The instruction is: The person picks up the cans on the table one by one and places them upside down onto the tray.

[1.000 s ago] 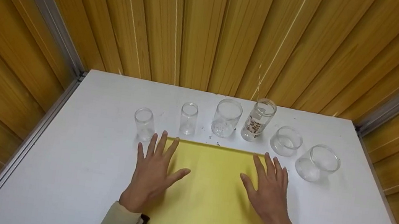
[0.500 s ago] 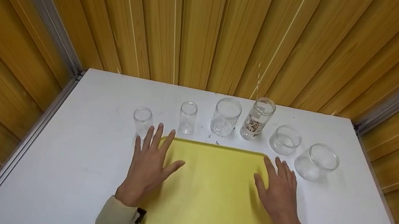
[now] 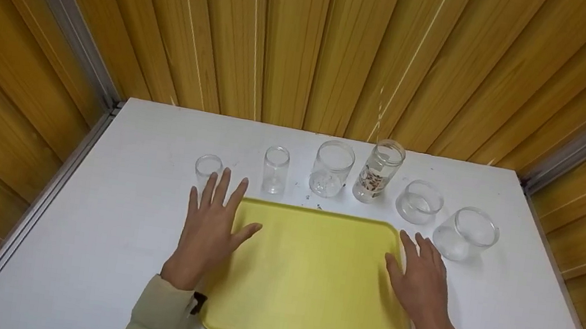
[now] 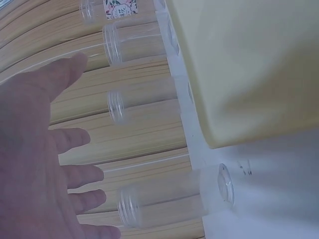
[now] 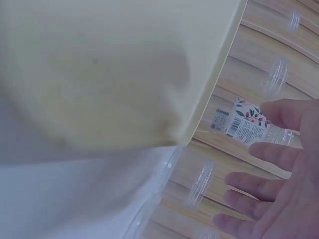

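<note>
Now that the left hand [image 3: 206,232] has shifted toward ten o'clock and the right hand [image 3: 421,283] toward three, both are wider apart than a second ago, fingers spread; between them the yellow tray [image 3: 311,280] lies flat on the white table [image 3: 111,208], long axis nine to three.

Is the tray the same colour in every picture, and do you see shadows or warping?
Head view: the tray is strong yellow, with soft shadows near the left hand and right hand; the wall slats fan outward, perhaps wide-lens distortion. Left wrist view: the tray is pale cream, with a grey shadow across it. Right wrist view: pale, greyish, its shadow soft-edged.
</note>
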